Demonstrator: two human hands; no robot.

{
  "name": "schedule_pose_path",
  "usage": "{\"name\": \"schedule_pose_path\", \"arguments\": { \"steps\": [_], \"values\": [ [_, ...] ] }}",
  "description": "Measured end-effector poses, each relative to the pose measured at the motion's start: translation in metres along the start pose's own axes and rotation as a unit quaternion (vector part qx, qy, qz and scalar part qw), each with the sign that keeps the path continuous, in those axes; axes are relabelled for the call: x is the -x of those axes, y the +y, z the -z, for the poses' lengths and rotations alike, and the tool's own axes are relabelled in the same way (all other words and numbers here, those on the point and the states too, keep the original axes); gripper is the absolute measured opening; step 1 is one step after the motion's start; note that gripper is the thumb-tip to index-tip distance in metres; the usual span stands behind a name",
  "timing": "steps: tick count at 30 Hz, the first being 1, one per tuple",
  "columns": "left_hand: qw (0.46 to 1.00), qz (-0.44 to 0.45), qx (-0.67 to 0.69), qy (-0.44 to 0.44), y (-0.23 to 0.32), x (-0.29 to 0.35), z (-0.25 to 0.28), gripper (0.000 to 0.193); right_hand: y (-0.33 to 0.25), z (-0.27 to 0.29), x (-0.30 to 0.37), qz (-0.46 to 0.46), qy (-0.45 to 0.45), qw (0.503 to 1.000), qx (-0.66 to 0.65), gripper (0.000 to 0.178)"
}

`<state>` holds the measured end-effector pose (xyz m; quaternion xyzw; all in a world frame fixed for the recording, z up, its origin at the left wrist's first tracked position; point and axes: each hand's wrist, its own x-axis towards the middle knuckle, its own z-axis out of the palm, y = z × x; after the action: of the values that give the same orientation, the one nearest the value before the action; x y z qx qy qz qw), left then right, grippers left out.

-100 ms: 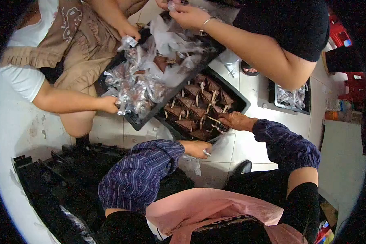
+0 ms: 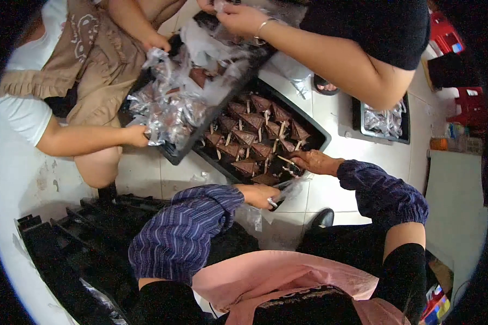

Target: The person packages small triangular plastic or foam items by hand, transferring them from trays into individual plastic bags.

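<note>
My right hand [image 2: 315, 162] reaches over the near right corner of a black crate [image 2: 313, 120], its fingers pinched on a pale wooden stick [image 2: 286, 160]. At that corner lies a dark brown piece with pinkish bits; whether the stick is fixed to it I cannot tell. My left hand [image 2: 259, 196] is closed at the crate's near edge, with a silvery ring-like band on a finger. Its fingers grip a clear plastic bag [image 2: 291, 190], which spreads toward the right hand. Rows of brown triangular pieces on sticks [image 2: 250, 120] fill the crate.
Another black crate [image 2: 174, 155] overlaps the first, holding wrapped brown pieces [image 2: 171, 122] and loose plastic. Two co-workers handle wrapped pieces there: one hand [image 2: 137, 136] at left, another [image 2: 244, 21] at top. A tray of wrapped pieces [image 2: 384, 123] stands right; black crates [image 2: 81, 238] lie at lower left.
The crates and co-workers sit slightly farther left in the view. My hands keep nearly the same place and grip.
</note>
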<state>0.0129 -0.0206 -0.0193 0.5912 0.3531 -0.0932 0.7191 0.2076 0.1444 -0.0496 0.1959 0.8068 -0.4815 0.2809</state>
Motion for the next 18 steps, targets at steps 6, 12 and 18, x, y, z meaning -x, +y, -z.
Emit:
{"name": "schedule_pose_path", "arguments": {
  "steps": [6,12,18],
  "values": [
    [0.991,0.093,-0.023,0.098,0.015,0.033,0.044,0.028,-0.016,0.021,0.035,-0.094,0.107,0.905,-0.400,0.043],
    [0.939,0.014,-0.231,0.253,0.034,0.086,0.035,0.039,-0.082,0.076,0.062,0.012,-0.053,0.913,-0.404,0.041],
    [0.937,0.040,-0.275,0.210,0.008,0.066,0.012,0.029,-0.044,-0.002,0.040,-0.089,0.009,0.863,-0.498,0.047]
  ]
}}
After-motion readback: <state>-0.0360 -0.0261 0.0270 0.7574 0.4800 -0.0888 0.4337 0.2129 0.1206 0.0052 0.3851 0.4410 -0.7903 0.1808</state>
